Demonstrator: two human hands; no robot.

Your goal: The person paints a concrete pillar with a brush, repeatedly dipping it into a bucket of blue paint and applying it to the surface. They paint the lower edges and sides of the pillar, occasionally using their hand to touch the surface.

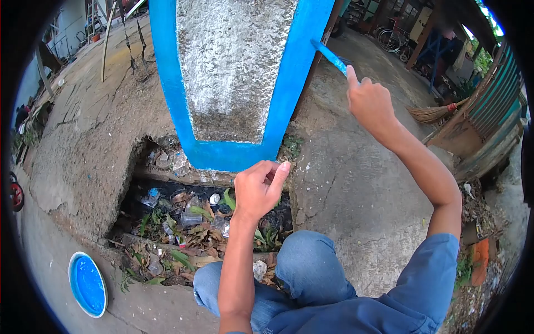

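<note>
A concrete pillar has a blue painted border around a rough white and grey middle. My right hand grips a blue-coated brush, whose tip touches the blue right edge of the pillar. Below the pillar's bottom edge, my left hand is raised with its fingers curled and the thumb pointing up; whether anything is inside the curl is hidden. A round dish of blue paint rests on the ground at the lower left.
Beneath the pillar lies a ditch with leaves and plastic litter. A broom and corrugated metal sheets stand at the right. A wheelchair is farther back. Wooden poles lean at the upper left.
</note>
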